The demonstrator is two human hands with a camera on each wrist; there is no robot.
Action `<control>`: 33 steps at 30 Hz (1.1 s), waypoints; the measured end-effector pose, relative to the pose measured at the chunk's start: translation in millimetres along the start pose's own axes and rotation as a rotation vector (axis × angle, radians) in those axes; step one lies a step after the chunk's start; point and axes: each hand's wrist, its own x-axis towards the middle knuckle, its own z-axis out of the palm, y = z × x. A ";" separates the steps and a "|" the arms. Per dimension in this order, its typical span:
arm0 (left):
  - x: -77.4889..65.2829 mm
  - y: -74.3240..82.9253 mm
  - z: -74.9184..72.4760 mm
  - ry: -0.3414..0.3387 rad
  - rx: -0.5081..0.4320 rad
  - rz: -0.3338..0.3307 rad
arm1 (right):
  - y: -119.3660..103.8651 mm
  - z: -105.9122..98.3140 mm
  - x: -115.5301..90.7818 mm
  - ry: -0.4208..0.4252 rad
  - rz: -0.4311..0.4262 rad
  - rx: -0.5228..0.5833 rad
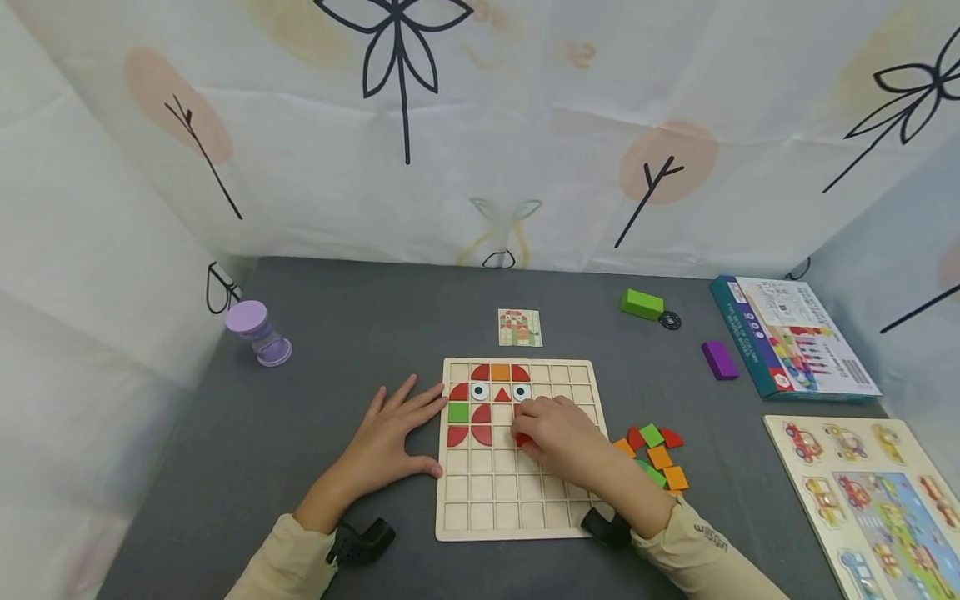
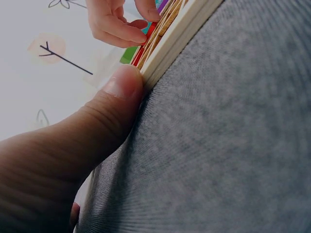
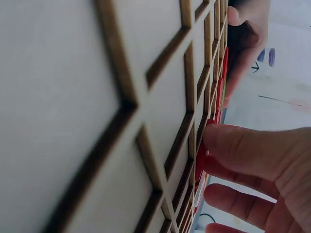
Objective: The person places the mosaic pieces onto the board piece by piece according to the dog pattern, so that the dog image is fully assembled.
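A square wooden grid board (image 1: 517, 512) lies on the grey table, with red, green and orange pieces and two eye pieces set in its upper cells. My left hand (image 1: 393, 436) rests spread at the board's left side; thumb and fingertips touch its edge. In the left wrist view the left thumb (image 2: 112, 104) presses against the wooden rim. My right hand (image 1: 562, 437) reaches over the board's middle. Its thumb and fingers pinch a red quarter-circle piece (image 3: 201, 158), low against the grid cells. The hand partly covers the pieces around it.
Several loose red, green and orange pieces (image 1: 658, 457) lie right of the board. A small pattern card (image 1: 520, 327) is behind it. Further off are a purple hourglass (image 1: 260, 333), a green block (image 1: 642, 304), a purple block (image 1: 720, 360), a box (image 1: 802, 337) and a picture puzzle (image 1: 862, 500).
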 end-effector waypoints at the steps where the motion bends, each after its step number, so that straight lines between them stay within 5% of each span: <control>1: 0.2 0.2 0.2 -0.002 -0.002 -0.001 | 0.4 -0.3 -0.3 -0.005 0.003 0.003; 7: 0.6 1.5 0.5 -0.010 -0.008 -0.007 | 3.4 -1.8 -0.2 -0.014 0.022 0.006; 12: 0.8 1.5 0.5 0.003 -0.002 0.005 | 15.7 -9.8 -9.1 0.065 0.070 0.048; 21: 1.9 1.2 3.0 0.018 -0.010 0.027 | 57.8 -29.9 -72.3 0.190 0.295 0.102; 27: 1.3 0.2 2.6 0.014 0.004 0.016 | 74.5 -31.2 -110.3 0.174 0.489 0.128; 33: 1.4 0.6 1.3 0.007 0.011 0.007 | 81.8 -28.2 -126.1 0.143 0.561 0.144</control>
